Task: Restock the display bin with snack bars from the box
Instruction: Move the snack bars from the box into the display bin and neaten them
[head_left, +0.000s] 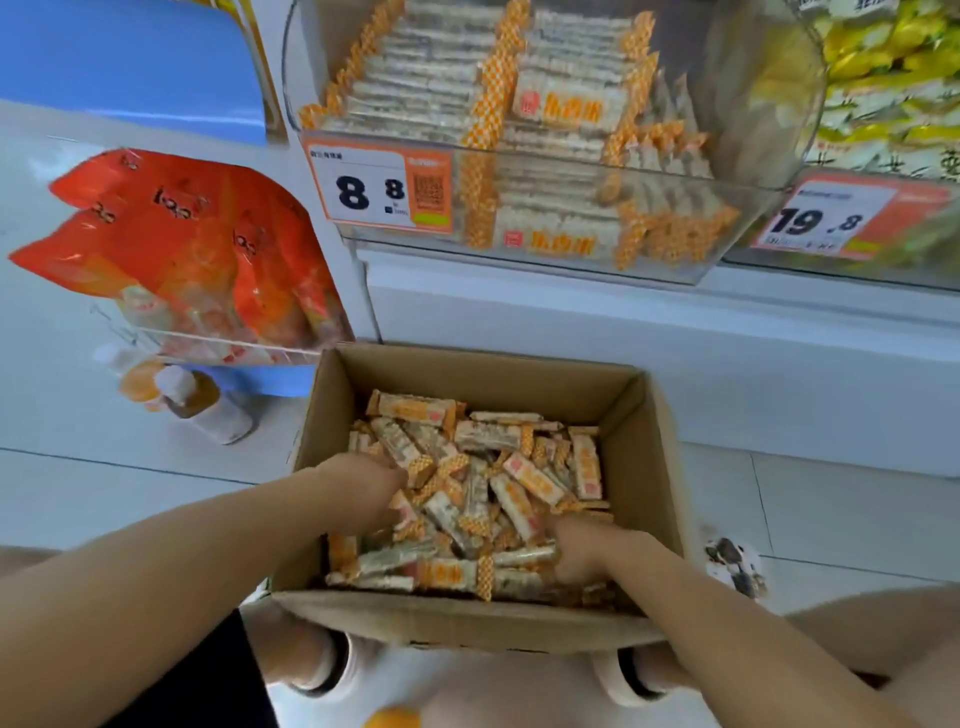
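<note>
Snack bars (467, 499) lie in a loose jumble across the bottom of the open cardboard box (654, 467) on the pale floor (104, 499) below me, orange-checked wrapper ends pointing every way. Both of my hands are down inside that box. My left hand (363, 480) reaches in from the left wall, its fingers pushed in among the bars at the middle of the pile; they are buried and blurred, so I cannot tell whether they grip anything. My right hand (576, 551) is in the near right corner, fingers curled down into the bars, and again I cannot tell if one is held.

Above the box, on the white shelf unit (571, 322), stands the clear display bin (737, 208). It already holds many of the same bars, stacked in neat rows on edge, with more piled loosely at its right side. A price tag (379, 189) reading 8.8 is fixed to its front left.

To the right is a neighbouring bin (883, 104) of yellow packets with a 19.8 tag (826, 221). To the left, orange bags (197, 244) stand in a wire rack (249, 348), and two small bottles (192, 400) lie beneath it.
</note>
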